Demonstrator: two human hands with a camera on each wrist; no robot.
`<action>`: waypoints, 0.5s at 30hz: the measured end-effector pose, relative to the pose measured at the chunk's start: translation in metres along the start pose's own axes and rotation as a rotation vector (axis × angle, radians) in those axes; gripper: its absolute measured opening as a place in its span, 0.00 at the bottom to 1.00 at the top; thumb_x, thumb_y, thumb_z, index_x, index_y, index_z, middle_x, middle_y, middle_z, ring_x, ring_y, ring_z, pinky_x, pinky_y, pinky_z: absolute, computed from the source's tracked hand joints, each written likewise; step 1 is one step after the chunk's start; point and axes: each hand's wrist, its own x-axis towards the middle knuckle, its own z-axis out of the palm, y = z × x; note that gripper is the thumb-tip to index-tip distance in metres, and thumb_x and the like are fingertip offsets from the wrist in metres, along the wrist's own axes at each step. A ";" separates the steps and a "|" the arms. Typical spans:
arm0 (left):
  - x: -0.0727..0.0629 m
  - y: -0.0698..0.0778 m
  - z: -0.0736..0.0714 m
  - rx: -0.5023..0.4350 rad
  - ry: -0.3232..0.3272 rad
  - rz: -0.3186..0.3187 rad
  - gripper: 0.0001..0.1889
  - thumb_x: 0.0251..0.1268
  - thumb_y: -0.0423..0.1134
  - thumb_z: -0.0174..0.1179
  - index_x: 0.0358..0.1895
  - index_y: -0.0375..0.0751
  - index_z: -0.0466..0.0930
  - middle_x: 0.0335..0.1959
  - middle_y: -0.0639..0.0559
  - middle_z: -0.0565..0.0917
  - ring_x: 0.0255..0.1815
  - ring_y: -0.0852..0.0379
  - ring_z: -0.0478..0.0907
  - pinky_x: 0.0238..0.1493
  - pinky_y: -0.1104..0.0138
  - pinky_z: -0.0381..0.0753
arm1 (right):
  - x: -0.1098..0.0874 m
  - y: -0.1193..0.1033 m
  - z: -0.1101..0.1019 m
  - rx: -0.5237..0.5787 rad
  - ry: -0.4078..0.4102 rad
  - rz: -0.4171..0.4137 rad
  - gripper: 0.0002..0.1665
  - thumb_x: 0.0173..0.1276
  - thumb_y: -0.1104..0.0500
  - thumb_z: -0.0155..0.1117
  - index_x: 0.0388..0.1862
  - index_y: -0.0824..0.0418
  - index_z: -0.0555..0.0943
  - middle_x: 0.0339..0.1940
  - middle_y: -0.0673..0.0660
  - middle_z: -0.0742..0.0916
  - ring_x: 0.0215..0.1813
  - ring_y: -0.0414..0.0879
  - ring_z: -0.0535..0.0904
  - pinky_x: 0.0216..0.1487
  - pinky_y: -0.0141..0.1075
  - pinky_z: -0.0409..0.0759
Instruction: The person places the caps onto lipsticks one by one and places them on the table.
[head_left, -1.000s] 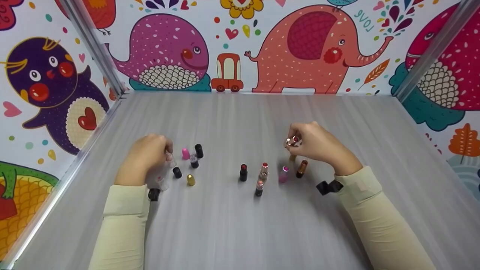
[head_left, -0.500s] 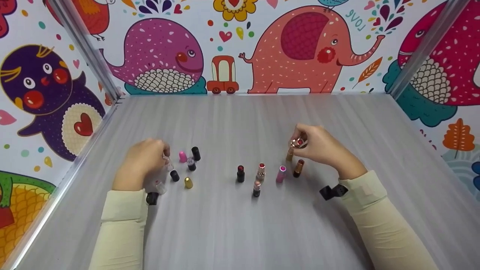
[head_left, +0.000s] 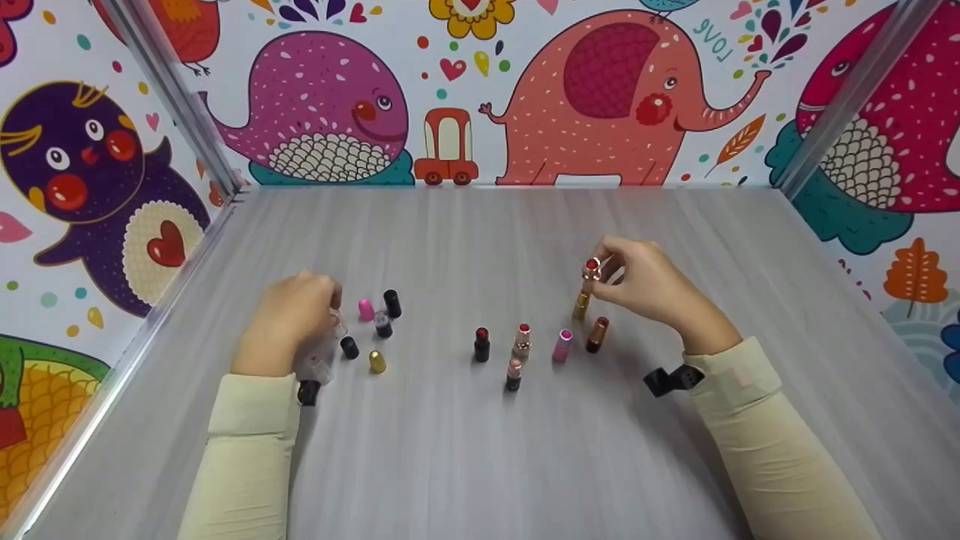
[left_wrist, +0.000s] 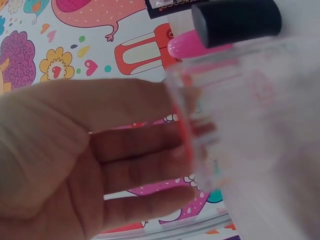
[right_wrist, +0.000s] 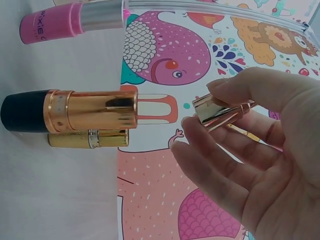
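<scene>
Head view: a glossy rose-gold lipstick tube (head_left: 591, 274) with a red tip (head_left: 592, 264) is held above the tabletop (head_left: 450, 457) by the right hand (head_left: 646, 289).
The tube is pinched at its side between thumb and fingers, red tip facing upward, near a slender gold lipstick tube (head_left: 580, 307) that stands on the tabletop. By the left hand (head_left: 291, 315), a clear plastic cap (left_wrist: 230, 100) is pinched at one end; whether the cap is raised cannot be told. The rose-gold tube is judged light and rigid, with a polished casing likely to slip; the exposed tip is judged soft and easily smeared. Hold should be taken low on the casing, tip untouched. The cap is judged stiff and brittle; its side walls should be gripped gently.
</scene>
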 end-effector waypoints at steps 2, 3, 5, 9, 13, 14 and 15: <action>0.000 0.000 0.001 0.011 0.001 0.009 0.04 0.63 0.29 0.70 0.39 0.33 0.88 0.36 0.40 0.89 0.40 0.36 0.86 0.46 0.41 0.84 | 0.000 -0.001 0.000 -0.016 0.007 -0.010 0.11 0.64 0.66 0.78 0.39 0.60 0.83 0.36 0.53 0.90 0.41 0.47 0.87 0.38 0.35 0.81; 0.000 -0.001 0.001 0.017 0.002 0.012 0.04 0.63 0.29 0.70 0.39 0.33 0.88 0.36 0.40 0.89 0.40 0.36 0.86 0.46 0.41 0.84 | 0.000 -0.001 0.000 -0.022 0.009 -0.013 0.11 0.64 0.66 0.78 0.39 0.60 0.83 0.36 0.53 0.90 0.41 0.47 0.87 0.39 0.36 0.81; 0.000 -0.001 0.001 0.015 -0.002 0.012 0.04 0.63 0.29 0.70 0.39 0.33 0.87 0.36 0.40 0.89 0.40 0.37 0.86 0.46 0.41 0.84 | 0.000 -0.002 0.000 -0.028 0.007 -0.015 0.11 0.64 0.66 0.78 0.41 0.60 0.84 0.37 0.53 0.91 0.41 0.47 0.87 0.39 0.37 0.82; 0.000 -0.002 0.000 0.017 -0.005 0.020 0.05 0.63 0.30 0.72 0.39 0.34 0.87 0.35 0.41 0.88 0.39 0.39 0.85 0.45 0.42 0.84 | 0.000 -0.004 0.001 -0.038 -0.001 -0.010 0.11 0.65 0.65 0.79 0.42 0.60 0.85 0.38 0.53 0.91 0.41 0.47 0.87 0.40 0.37 0.83; -0.002 -0.003 -0.005 0.024 0.013 0.026 0.06 0.64 0.31 0.72 0.40 0.34 0.87 0.36 0.40 0.88 0.38 0.39 0.84 0.44 0.42 0.84 | -0.001 -0.005 0.002 -0.042 -0.005 -0.004 0.11 0.65 0.64 0.79 0.43 0.60 0.85 0.38 0.53 0.91 0.41 0.47 0.87 0.40 0.38 0.84; -0.003 -0.003 -0.007 0.024 0.024 0.027 0.06 0.64 0.32 0.72 0.41 0.33 0.87 0.37 0.39 0.88 0.38 0.39 0.85 0.45 0.42 0.84 | -0.001 -0.006 0.002 -0.042 -0.005 -0.007 0.11 0.65 0.64 0.79 0.43 0.60 0.85 0.38 0.53 0.91 0.41 0.47 0.87 0.40 0.38 0.84; -0.004 -0.002 -0.010 0.025 0.043 0.031 0.06 0.65 0.32 0.72 0.41 0.33 0.87 0.37 0.39 0.88 0.38 0.38 0.85 0.44 0.41 0.84 | -0.001 -0.006 0.002 -0.044 -0.006 -0.011 0.11 0.65 0.65 0.79 0.43 0.60 0.85 0.38 0.53 0.91 0.40 0.47 0.87 0.40 0.38 0.84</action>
